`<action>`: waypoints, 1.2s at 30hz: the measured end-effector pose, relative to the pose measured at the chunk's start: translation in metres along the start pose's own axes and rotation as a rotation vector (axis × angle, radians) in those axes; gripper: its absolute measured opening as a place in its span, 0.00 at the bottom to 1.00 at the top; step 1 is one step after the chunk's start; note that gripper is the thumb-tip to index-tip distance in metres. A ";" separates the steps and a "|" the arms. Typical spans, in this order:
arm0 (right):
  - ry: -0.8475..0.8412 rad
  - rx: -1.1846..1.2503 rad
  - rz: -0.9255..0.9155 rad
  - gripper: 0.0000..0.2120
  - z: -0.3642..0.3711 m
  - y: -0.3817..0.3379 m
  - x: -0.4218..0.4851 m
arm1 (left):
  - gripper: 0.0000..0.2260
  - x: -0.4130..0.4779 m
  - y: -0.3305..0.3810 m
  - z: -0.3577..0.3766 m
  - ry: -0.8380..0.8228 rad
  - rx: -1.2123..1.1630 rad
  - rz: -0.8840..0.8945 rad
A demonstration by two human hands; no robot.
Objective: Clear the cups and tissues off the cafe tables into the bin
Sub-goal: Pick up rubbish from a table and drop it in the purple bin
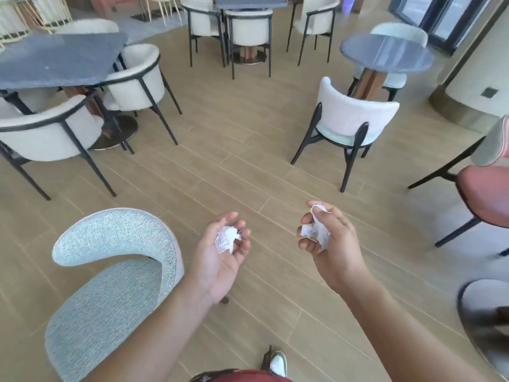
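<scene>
Left hand [217, 260] curled fingers [240, 226] cupping crumpled tissue [227, 239]; right hand [333, 244] pinching second tissue [319, 234]; wood floor [248, 166] below

left hand [220, 255] cupping tissue [227, 239], right hand [327, 244] gripping tissue wad [316, 230]

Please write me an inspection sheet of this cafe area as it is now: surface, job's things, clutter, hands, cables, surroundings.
Surface: slate table and round table; no cups seen on either.
Job's things: left tissue and right tissue, both crumpled, both in hand; no bin identified.
Clutter: nothing seen.
Hands: left hand palm up, holds left tissue; right hand grips right tissue.
Cables: nothing seen.
Surroundings: white chair ahead, grey chair beside the left arm, wooden floor.
</scene>
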State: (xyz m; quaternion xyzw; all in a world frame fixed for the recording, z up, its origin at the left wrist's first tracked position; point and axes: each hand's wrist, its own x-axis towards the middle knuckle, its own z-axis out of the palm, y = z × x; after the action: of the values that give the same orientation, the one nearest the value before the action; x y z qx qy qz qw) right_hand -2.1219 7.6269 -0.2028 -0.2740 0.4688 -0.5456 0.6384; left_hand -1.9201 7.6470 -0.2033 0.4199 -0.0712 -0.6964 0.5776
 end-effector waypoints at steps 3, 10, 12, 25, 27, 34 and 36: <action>0.016 -0.002 0.012 0.09 -0.019 -0.016 0.030 | 0.07 0.030 -0.006 0.027 -0.008 0.020 -0.015; 0.055 0.007 0.050 0.12 -0.024 -0.034 0.121 | 0.08 0.123 0.004 0.073 0.010 0.048 -0.016; 0.058 0.004 0.056 0.11 -0.020 -0.039 0.158 | 0.07 0.160 0.011 0.085 0.002 0.042 -0.016; 0.057 0.041 -0.001 0.15 0.078 -0.114 0.438 | 0.08 0.422 0.151 0.183 -0.046 0.097 -0.021; 0.066 0.066 0.007 0.13 0.087 -0.121 0.469 | 0.08 0.451 0.168 0.196 -0.056 0.101 -0.032; 0.089 0.079 0.044 0.10 0.102 -0.140 0.595 | 0.08 0.565 0.206 0.242 -0.065 0.094 -0.047; 0.079 0.077 0.047 0.11 0.103 -0.145 0.639 | 0.08 0.605 0.213 0.259 -0.056 0.085 -0.050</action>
State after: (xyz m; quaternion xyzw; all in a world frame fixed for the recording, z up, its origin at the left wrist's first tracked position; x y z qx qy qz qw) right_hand -2.1155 6.9645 -0.2274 -0.2163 0.4785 -0.5586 0.6420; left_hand -1.9221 6.9559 -0.2177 0.4260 -0.1066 -0.7185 0.5394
